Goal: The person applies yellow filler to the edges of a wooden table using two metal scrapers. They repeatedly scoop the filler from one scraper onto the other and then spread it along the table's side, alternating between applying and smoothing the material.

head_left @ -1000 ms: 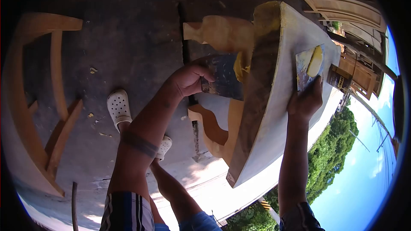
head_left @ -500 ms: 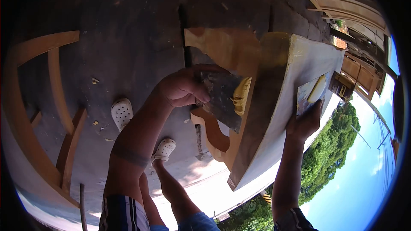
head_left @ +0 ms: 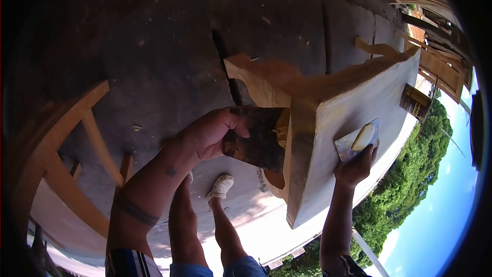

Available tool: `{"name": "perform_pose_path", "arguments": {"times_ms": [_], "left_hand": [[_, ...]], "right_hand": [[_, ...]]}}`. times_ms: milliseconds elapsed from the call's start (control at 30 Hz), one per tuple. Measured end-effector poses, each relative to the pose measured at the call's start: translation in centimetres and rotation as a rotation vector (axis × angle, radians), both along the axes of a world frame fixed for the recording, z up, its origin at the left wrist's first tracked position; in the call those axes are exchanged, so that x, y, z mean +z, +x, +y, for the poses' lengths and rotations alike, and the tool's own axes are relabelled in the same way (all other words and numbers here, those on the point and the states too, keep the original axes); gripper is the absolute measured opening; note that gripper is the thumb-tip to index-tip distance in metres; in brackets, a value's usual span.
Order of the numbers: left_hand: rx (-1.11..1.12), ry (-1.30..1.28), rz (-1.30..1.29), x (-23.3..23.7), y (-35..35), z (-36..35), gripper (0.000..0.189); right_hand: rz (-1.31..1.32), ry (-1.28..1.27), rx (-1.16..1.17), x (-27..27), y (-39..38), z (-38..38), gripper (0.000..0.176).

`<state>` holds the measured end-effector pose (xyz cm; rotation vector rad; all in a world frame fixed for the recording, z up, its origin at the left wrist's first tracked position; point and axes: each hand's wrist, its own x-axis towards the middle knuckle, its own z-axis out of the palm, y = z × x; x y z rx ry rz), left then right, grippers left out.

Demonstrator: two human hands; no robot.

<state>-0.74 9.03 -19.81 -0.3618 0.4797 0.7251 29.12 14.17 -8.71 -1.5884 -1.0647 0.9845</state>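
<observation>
Two hands are at work on one wooden table (head_left: 359, 92) that fills the middle of my view. My left hand (head_left: 207, 136) is clenched on the near end of a wide dark spreader blade (head_left: 259, 141). The thumb lies across its face and the fingers (head_left: 228, 118) wrap over the top edge. The blade's far edge is pressed against the brown side edge of the table, and a smear of yellow filler (head_left: 281, 127) sits right where the two touch.

My right hand (head_left: 353, 166) reaches up from below and grips the lower edge of a small board (head_left: 348, 146), which lies flat on the table's pale top near its closer end. A pale lump of filler (head_left: 365, 136) rests on that board.

A dark tin (head_left: 414, 101) shows just beyond the table's right rim; I cannot tell what it rests on. Below the blade, a foot in a white clog (head_left: 220, 187) stands on the grey concrete floor (head_left: 164, 56). A bare wooden chair frame (head_left: 66, 159) stands off to the left, well apart from the table.
</observation>
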Motion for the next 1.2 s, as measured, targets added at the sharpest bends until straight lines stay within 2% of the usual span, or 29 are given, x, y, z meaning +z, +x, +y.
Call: {"name": "perform_pose_path", "arguments": {"times_ms": [33,100,400,600,700,800,900,1000,1100,1200], "left_hand": [[0.004,-0.011,-0.008,0.1,-0.4,0.3,0.047],[0.015,-0.035,-0.03,0.4,-1.0,0.9,0.048],[0.01,0.272,0.421,4.7,-3.5,3.6,0.058],[-0.269,0.499,0.683,7.7,-4.5,4.8,0.057],[-0.224,0.573,0.744,9.5,-4.6,4.6,0.057],[-0.119,0.607,0.602,9.5,-4.9,4.0,0.057],[-0.127,0.475,0.688,8.6,-4.7,3.8,0.058],[-0.284,0.537,0.76,9.1,-4.5,4.0,0.059],[-0.147,0.641,0.735,9.6,-4.7,3.6,0.058],[-0.099,0.509,0.713,8.2,-5.0,3.9,0.057]], "right_hand": [[0.052,-0.011,0.005,0.2,-0.1,0.0,0.04],[-0.048,-0.002,0.012,0.2,-0.3,-0.1,0.038],[-0.073,0.009,0.061,0.3,-0.8,0.1,0.03],[0.055,-0.004,0.055,0.6,-1.5,0.4,0.029],[0.045,0.008,0.072,0.5,-1.3,0.4,0.028],[0.024,0.024,0.086,0.1,-0.5,0.2,0.028],[0.109,0.006,0.05,0.4,-1.0,0.2,0.028],[0.171,-0.001,0.04,0.6,-1.6,0.3,0.028],[0.163,-0.004,0.042,0.7,-1.8,0.4,0.028],[0.149,0.0,0.059,0.6,-1.5,0.3,0.028]]}}
